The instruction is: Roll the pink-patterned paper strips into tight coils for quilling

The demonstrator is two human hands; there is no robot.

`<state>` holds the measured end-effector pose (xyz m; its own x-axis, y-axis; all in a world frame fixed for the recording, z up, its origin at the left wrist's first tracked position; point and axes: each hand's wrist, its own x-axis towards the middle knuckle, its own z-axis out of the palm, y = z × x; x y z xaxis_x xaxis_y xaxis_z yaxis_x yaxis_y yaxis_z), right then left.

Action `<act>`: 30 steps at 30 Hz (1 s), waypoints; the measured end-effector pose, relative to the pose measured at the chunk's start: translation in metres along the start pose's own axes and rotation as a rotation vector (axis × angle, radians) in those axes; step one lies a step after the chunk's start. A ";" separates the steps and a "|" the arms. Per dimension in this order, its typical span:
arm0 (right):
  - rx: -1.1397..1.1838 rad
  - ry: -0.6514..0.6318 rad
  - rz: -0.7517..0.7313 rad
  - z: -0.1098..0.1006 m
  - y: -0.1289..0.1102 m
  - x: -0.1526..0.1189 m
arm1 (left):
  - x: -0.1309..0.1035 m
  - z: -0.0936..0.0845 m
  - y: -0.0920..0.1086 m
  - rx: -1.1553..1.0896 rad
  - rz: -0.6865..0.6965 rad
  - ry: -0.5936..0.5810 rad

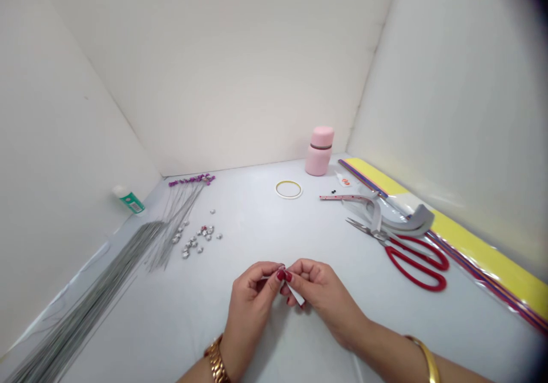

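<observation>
At the front middle of the table, my left hand [254,291] and my right hand [319,291] meet, fingertips pinched together. Between them is a narrow white paper strip [296,295], whose free end slants down to the right under my right thumb. Its upper end is hidden by the thumbs and fingers, so I cannot see how it is folded there. To the left of my hands lie several small silver folded stars [192,245], with a reddish one among them. Scissors with red handles [413,260] lie to the right, their blades pointing left.
Long thin wires [98,291] fill the left side, beside purple-tipped stems [192,182]. A glue stick [131,201] lies by the left wall. Further back are a tape roll [289,189], a pink flask [319,157] and a small glue bottle [343,180]. Paper strips [377,212] and packaged coloured paper [475,246] lie right.
</observation>
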<state>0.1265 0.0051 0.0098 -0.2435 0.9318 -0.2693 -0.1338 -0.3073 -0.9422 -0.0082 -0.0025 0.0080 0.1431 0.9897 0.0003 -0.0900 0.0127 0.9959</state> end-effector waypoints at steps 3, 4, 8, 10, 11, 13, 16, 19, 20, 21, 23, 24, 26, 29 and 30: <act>-0.008 -0.022 -0.009 0.001 0.000 0.000 | 0.000 0.000 -0.001 -0.051 -0.055 0.009; -0.017 -0.022 -0.005 0.001 0.001 0.000 | 0.001 0.000 -0.002 -0.056 -0.061 0.010; -0.066 -0.006 -0.007 0.001 0.001 0.001 | 0.002 0.001 -0.002 -0.015 -0.056 0.012; -0.079 -0.007 -0.033 0.000 0.001 0.001 | 0.002 0.001 -0.001 0.018 -0.053 0.031; -0.078 -0.012 -0.045 0.000 0.001 0.001 | 0.002 0.001 -0.001 0.035 -0.052 0.041; -0.071 -0.023 -0.054 0.000 0.002 0.000 | 0.001 0.001 -0.002 0.095 -0.046 0.062; -0.048 -0.020 -0.049 0.001 0.001 -0.001 | -0.001 -0.002 -0.002 0.317 0.041 0.117; -0.011 -0.023 -0.049 0.003 -0.001 -0.002 | -0.002 -0.004 -0.001 0.535 0.193 0.118; 0.003 -0.024 -0.050 0.003 -0.002 -0.002 | -0.003 -0.005 -0.001 0.568 0.234 0.095; 0.017 -0.020 -0.052 0.003 -0.003 -0.002 | -0.003 -0.005 -0.001 0.583 0.267 0.068; 0.041 0.004 -0.047 0.003 -0.005 -0.001 | -0.004 -0.005 -0.001 0.586 0.307 0.017; 0.050 0.020 -0.041 0.002 -0.005 -0.001 | -0.004 -0.005 -0.001 0.575 0.316 -0.001; 0.058 0.043 -0.028 0.002 -0.006 0.000 | -0.003 -0.005 -0.002 0.533 0.303 -0.014; 0.065 0.045 -0.021 0.001 -0.006 0.001 | -0.001 -0.006 -0.004 0.403 0.226 0.019; 0.064 0.039 -0.022 0.001 -0.005 0.001 | 0.001 -0.007 -0.005 0.354 0.191 0.033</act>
<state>0.1257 0.0076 0.0148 -0.2025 0.9447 -0.2577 -0.2003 -0.2976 -0.9335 -0.0141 -0.0010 0.0024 0.1242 0.9737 0.1909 0.2345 -0.2158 0.9479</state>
